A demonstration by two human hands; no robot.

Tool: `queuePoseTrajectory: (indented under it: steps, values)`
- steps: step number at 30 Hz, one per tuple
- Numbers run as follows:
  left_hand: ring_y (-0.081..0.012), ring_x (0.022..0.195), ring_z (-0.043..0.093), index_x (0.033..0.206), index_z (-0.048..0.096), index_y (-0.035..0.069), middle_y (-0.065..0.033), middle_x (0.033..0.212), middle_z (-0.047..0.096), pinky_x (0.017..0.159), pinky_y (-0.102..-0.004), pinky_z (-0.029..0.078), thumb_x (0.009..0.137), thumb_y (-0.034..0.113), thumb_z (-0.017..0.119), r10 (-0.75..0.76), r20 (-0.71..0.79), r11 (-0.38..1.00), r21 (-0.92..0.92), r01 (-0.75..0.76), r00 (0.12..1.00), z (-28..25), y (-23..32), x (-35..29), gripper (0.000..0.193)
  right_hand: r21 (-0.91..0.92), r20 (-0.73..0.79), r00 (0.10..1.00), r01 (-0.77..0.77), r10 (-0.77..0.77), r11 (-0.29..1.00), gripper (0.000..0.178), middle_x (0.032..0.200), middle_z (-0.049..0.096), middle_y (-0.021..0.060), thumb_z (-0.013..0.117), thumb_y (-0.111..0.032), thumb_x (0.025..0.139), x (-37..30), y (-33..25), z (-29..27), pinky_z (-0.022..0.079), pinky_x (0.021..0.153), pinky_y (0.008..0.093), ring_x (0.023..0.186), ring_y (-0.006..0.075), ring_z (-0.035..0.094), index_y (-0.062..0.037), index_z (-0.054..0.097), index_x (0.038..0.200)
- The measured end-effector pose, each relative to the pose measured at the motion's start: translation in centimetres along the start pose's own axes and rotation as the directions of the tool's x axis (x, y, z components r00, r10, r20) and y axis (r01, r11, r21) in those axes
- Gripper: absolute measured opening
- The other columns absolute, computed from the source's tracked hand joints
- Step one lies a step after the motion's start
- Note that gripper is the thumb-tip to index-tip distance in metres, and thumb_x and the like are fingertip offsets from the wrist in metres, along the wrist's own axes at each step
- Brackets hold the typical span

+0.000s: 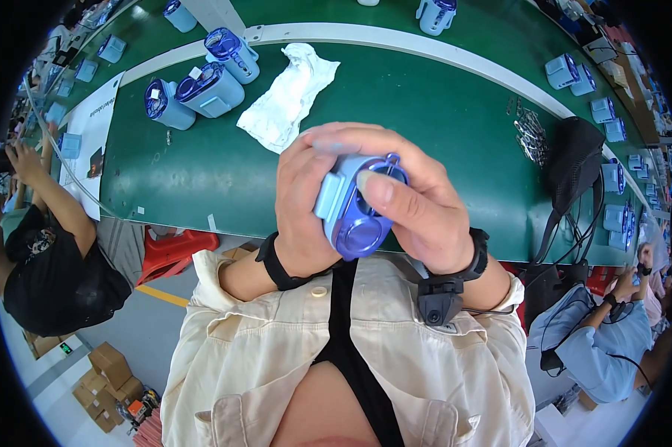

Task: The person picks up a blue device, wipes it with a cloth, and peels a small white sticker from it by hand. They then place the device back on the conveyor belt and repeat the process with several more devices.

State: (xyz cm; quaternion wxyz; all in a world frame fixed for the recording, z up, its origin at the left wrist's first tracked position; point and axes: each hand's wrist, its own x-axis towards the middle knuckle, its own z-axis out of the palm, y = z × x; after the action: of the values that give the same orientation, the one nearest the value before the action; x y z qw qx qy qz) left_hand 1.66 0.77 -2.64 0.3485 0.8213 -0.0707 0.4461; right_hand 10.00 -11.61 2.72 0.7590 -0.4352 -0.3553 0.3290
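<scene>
Close to my chest, over the table's near edge, I hold a light-blue container [333, 195] with a shiny darker-blue lid, tilted so the lid shows. My left hand [297, 201] is wrapped round its left side, its fingers reaching over the far side. My right hand [425, 205] grips it from the right, the thumb pressed on the lid beside a small loop. Part of the container is hidden by both hands. Beyond them lies a crumpled white cloth [287, 100]. To its left are similar blue containers, one [210, 89] among them, some with small white pieces on top.
A heap of small metal clips [531, 138] lies on the green table [425, 97] at right, next to a black bag [574, 156] with straps and cables. A pale rail [395, 39] crosses the far side. More containers stand beyond it. People sit left and right.
</scene>
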Motion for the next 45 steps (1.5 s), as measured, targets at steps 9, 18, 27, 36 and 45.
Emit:
queuePoseTrajectory:
  steps: [9,18,27,36,45]
  values:
    - [-0.0335,0.112,0.053,0.134,0.035,0.006,-0.0212,0.126,0.049,0.094,-0.0407,0.043,0.071,0.011,0.082,-0.053,0.015,0.998,0.021,0.053,0.998,-0.3,0.3,0.1,0.080,-0.080,-0.057,0.998,0.004,-0.009,0.997,0.048,0.131,0.053,0.0212,0.048,-0.029,0.098,-0.3,0.3,0.7,0.040,0.103,0.0352,0.121,0.0268,0.052,0.0063,0.048,0.131]
    - [-0.0383,0.116,0.050,0.131,0.037,0.004,-0.0192,0.126,0.048,0.102,-0.0528,0.036,0.070,0.012,0.081,-0.038,-0.024,0.999,0.005,0.038,0.999,0.4,-0.1,0.0,0.076,-0.176,-0.076,0.994,0.066,-0.081,0.982,0.034,0.119,0.062,0.0122,0.048,-0.021,0.100,0.0,0.6,0.3,0.045,0.092,0.0283,0.105,0.0174,0.059,0.0003,0.054,0.125]
    - [-0.0338,0.119,0.050,0.135,0.031,0.005,-0.0192,0.130,0.045,0.097,-0.0428,0.042,0.066,0.017,0.089,-0.042,0.026,0.999,0.031,0.041,0.999,-0.3,-0.1,0.1,0.091,0.041,0.009,0.989,-0.150,0.150,0.988,0.051,0.136,0.049,0.0225,0.050,-0.037,0.097,0.5,-0.8,-0.3,0.042,0.101,0.0354,0.124,0.0272,0.050,0.0060,0.053,0.125]
    - [-0.0320,0.119,0.049,0.134,0.033,0.005,-0.0181,0.130,0.045,0.099,-0.0420,0.040,0.064,0.019,0.090,-0.108,0.024,0.991,-0.076,0.110,0.994,0.3,-0.6,0.3,0.092,-0.057,-0.029,0.998,-0.057,0.055,0.997,0.049,0.138,0.047,0.0215,0.054,-0.035,0.095,0.4,-0.6,-0.4,0.042,0.100,0.0344,0.124,0.0261,0.050,0.0042,0.054,0.125]
    - [-0.0322,0.119,0.049,0.134,0.032,0.004,-0.0180,0.132,0.044,0.101,-0.0429,0.039,0.064,0.014,0.089,-0.099,0.058,0.992,-0.078,0.103,0.993,0.7,-0.7,-0.1,0.091,0.077,-0.041,0.960,-0.272,0.276,0.959,0.045,0.138,0.047,0.0190,0.067,-0.016,0.087,0.7,-0.8,-1.7,0.042,0.100,0.0338,0.121,0.0224,0.051,-0.0002,0.053,0.127]
